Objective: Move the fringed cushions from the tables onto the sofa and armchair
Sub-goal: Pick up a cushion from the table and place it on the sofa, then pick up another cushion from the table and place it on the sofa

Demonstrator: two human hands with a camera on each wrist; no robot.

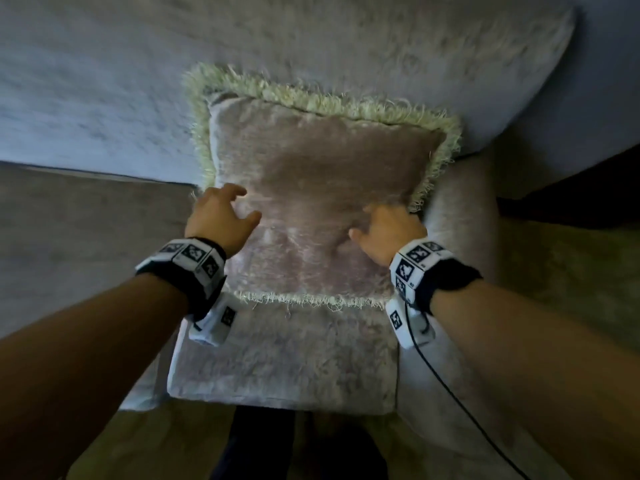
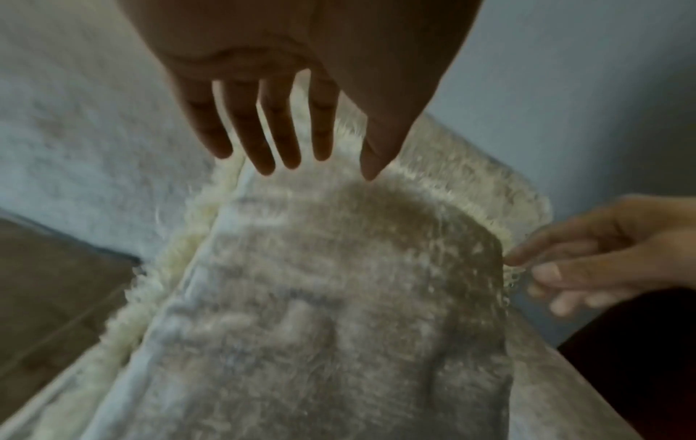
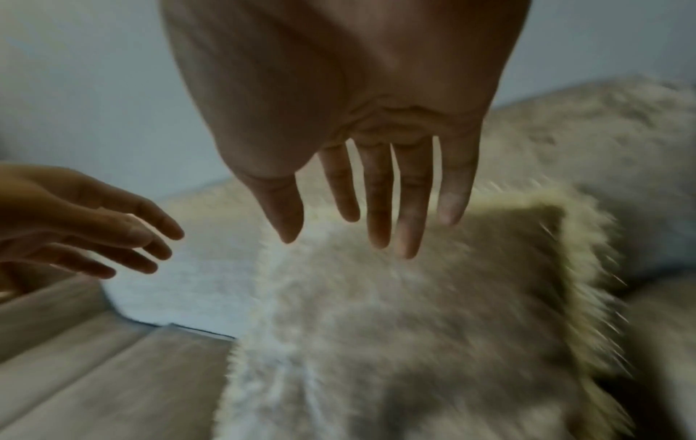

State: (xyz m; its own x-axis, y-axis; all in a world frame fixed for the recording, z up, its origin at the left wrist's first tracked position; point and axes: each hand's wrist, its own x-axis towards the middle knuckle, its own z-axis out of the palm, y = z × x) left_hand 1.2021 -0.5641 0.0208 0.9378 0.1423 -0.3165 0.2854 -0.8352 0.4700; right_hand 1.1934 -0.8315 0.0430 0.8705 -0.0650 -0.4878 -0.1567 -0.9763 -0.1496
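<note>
A: From the head view, the fringed cushion point(image 1: 311, 202) leans upright on the armchair seat point(image 1: 284, 362), its top edge against the backrest point(image 1: 311, 46), its right side near the armrest point(image 1: 460, 216).

B: And the hands?

A: The left hand point(image 1: 220, 220) is at the cushion's left edge, fingers spread; the right hand point(image 1: 389, 232) lies low on the right part of the cushion's face. From above, whether either one touches the fabric is hard to judge.

B: The wrist views help there. The left wrist view looks along straight, parted fingers point(image 2: 263, 131) over the cushion's upper left corner, holding nothing. It also shows the right hand from the side, fingertips at the cream fringe point(image 2: 512, 268) on the right edge, though blur hides whether they pinch it.

A: The right wrist view settles that more: its fingers point(image 3: 380, 202) hang straight and loose above the cushion face, grasping nothing, and the left hand point(image 3: 86, 235) appears beside the cushion, relaxed.

B: So both hands are released, the cushion just below and between them.

A: Only the head view shows the wrist bands point(image 1: 187, 261) and the cable point(image 1: 460, 403) trailing from the right wrist.
</note>
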